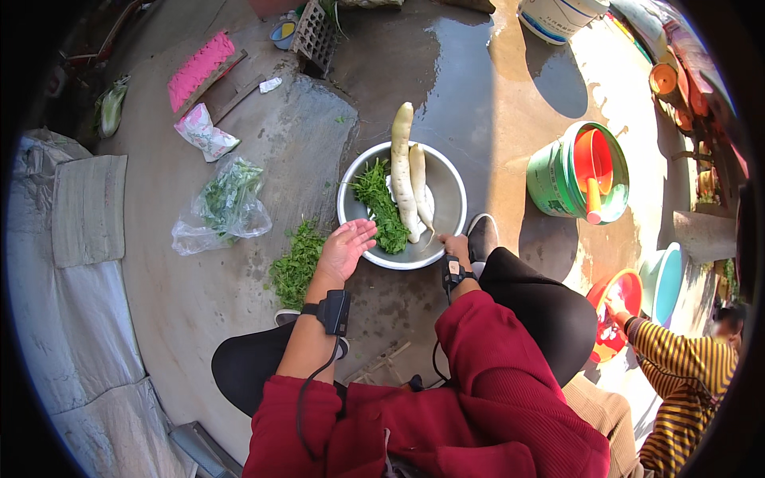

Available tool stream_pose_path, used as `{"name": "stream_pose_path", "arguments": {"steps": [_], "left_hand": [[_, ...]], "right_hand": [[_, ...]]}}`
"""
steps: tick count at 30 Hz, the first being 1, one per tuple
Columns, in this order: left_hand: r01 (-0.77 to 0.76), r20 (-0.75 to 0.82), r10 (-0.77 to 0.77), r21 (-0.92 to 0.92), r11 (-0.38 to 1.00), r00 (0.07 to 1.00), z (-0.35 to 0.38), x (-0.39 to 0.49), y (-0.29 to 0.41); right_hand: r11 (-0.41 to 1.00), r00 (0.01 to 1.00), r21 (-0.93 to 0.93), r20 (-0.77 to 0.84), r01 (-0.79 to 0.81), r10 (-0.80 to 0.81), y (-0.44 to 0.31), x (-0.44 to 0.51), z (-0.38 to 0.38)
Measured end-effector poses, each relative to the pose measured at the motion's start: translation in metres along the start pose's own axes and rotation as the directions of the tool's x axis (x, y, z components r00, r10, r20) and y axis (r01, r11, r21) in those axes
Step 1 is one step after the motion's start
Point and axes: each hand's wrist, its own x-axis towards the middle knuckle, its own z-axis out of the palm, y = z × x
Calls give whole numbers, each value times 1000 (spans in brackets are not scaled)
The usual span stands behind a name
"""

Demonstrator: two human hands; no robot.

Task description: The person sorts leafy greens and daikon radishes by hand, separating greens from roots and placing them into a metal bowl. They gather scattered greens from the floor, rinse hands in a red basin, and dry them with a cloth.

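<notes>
A wide metal basin (357, 173) rests on the concrete between my feet. Inside it lie a bunch of leafy green herbs (382, 209) and two white radishes, the longer one (403, 167) reaching past the far rim and the shorter one (420, 182) beside it. Something white under them is mostly hidden. My left hand (349, 242) is at the basin's near left rim, palm turned up and fingers extended, holding nothing. At the near right rim, my right hand (455, 246) has its fingers closed on the basin's edge. Loose greens (299, 263) lie on the ground left of my left hand.
A clear plastic bag of greens (230, 200) lies to the left. On the right stands a green bucket (547, 176) with a red dipper (591, 161) in it. Nearby, another person's hand (617, 308) reaches into a red basin (635, 287). Wet concrete (382, 77) stretches beyond the basin.
</notes>
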Motion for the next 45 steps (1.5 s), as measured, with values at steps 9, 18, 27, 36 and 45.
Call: {"name": "stream_pose_path", "arguments": {"steps": [9,18,27,36,45], "left_hand": [[48,223,-61,61,997,973,59,-47,70],[-154,195,105,256,954,975,78,-100,136],[-111,275,127,-76,991,953,80,-97,138],[-158,365,148,-2,987,919,88,-111,144],[-536,376,396,427,728,838,79,-126,149]], "right_hand": [[904,996,420,-6,79,-84,-3,3,3],[823,957,555,-286,121,52,-47,27,-16],[600,885,774,-406,200,228,-69,67,-22],[576,947,818,-170,-19,272,-61,-18,19],[611,426,653,445,448,-788,-209,-274,112]]}}
